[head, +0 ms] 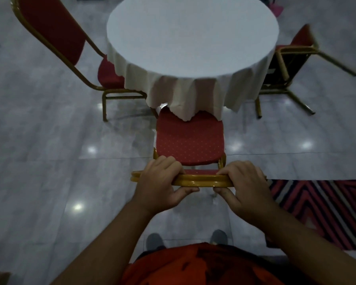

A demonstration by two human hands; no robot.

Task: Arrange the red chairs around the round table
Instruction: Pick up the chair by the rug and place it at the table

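Note:
A round table (191, 38) under a white cloth stands at the top centre. Directly before me is a red chair (190, 138) with a gold frame, its seat front tucked under the hanging cloth. My left hand (162, 182) and my right hand (243, 184) both grip the top rail of its backrest, thumbs underneath. A second red chair (56, 31) stands upright at the table's left, seat partly under the cloth. A third red chair (292, 58) at the right leans tilted, its legs sticking out to the right.
The floor is glossy grey marble tile with light reflections. A striped red, black and white rug (321, 210) lies at the lower right. A pink object (276, 8) shows behind the table. My feet are visible below the chair.

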